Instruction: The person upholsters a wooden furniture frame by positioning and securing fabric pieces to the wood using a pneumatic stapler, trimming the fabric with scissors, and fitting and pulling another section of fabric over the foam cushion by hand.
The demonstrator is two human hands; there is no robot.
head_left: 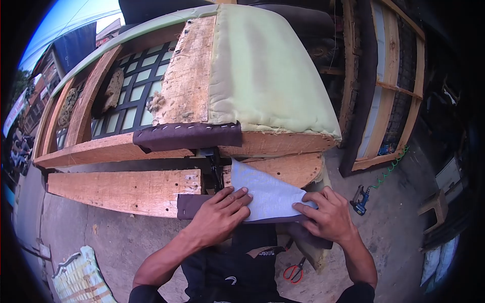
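A piece of upholstery fabric (pixel 268 194), pale blue-grey on its visible side with a dark purple lower edge, lies folded over the lower wooden rail of a sofa frame. My left hand (pixel 220 212) has its fingers together and curled over the fabric's left part, the thumb hidden. At the fabric's right corner, my right hand (pixel 328 214) pinches the edge between thumb and fingers. Beside my left hand, a dark purple fabric strip (pixel 188 206) covers part of the board. Above, another purple strip (pixel 189 136) is stapled along the upper rail, below pale green foam (pixel 268 70).
A blue nail gun (pixel 360 199) with a green coiled hose (pixel 394 166) rests on the floor at right. Red-handled scissors (pixel 294 271) lie near my body. Another wooden frame (pixel 389 86) stands at the right, and a foam-like piece (pixel 83 278) lies at lower left.
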